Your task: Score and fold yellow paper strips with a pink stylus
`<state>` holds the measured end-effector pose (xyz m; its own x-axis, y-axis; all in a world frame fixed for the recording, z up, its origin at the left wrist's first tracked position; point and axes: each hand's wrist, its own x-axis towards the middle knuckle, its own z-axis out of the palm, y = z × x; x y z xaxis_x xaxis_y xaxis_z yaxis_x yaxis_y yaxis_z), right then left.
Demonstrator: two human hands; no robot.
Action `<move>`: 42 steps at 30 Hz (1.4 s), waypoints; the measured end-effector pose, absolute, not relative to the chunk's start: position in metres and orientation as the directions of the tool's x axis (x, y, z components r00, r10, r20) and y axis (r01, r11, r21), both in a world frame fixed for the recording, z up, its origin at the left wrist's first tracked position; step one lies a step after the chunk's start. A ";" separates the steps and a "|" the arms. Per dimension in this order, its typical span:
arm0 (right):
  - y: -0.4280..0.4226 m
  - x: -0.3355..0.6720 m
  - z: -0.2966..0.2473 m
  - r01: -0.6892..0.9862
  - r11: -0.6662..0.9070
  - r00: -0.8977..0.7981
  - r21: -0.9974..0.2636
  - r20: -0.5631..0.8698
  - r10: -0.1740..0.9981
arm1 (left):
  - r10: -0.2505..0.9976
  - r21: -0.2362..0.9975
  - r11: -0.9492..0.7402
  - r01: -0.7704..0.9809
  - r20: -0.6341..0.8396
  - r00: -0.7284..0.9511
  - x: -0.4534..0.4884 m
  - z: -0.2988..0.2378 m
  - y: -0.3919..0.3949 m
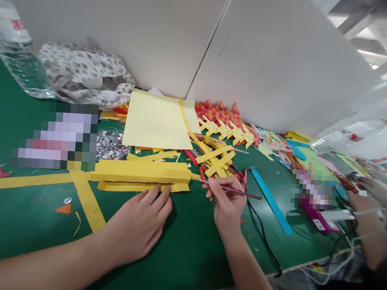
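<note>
My left hand (143, 223) lies on the green table, fingers stretched and fingertips resting on the lower edge of a folded yellow paper strip (142, 171). Its thumb is mostly hidden. Between the thumb and fingers of my right hand (227, 204) is a slim purple paintbrush (243, 192), pinched near its middle. The pale tip points left and meets or nearly meets the right end of the folded paper; I cannot tell which. A narrow yellow strip (27, 180) runs left from the folded paper, and another yellow strip (88, 204) crosses it at an angle.
Yellow paper sheets (158, 121), a container of googly eyes (110, 145) and woven paper pieces (219, 116) line the wall. Clear bottles (18, 51) stand and lean at both sides. A blue strip (271, 202) and black cord (263, 237) lie right, near a co-worker's hand (365, 210).
</note>
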<state>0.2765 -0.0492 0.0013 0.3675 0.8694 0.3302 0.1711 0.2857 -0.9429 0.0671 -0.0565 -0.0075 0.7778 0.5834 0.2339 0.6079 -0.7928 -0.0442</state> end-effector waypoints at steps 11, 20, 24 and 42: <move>-0.048 0.267 0.002 0.304 0.098 0.182 -0.948 0.159 0.970 | 0.575 -0.006 -0.811 0.585 0.182 0.798 0.065 -0.005 -0.055; -0.046 0.273 0.002 0.310 0.067 0.301 -0.948 0.165 0.939 | 0.569 -0.017 -0.812 0.583 0.200 0.798 0.066 -0.006 -0.055; -0.045 0.279 0.003 0.340 0.063 0.390 -0.938 0.202 0.899 | 0.570 -0.025 -0.809 0.587 0.204 0.796 0.066 -0.007 -0.055; -0.019 0.241 0.005 0.750 0.537 -0.340 -0.385 0.472 0.813 | 0.570 -0.006 -0.815 0.579 0.164 0.805 0.069 -0.002 -0.056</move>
<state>0.2409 -0.0188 0.0054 -0.3402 0.8131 0.4723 0.7503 0.5375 -0.3849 0.0685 -0.0557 -0.0017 0.8048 0.5703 0.1644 0.5790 -0.8153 -0.0062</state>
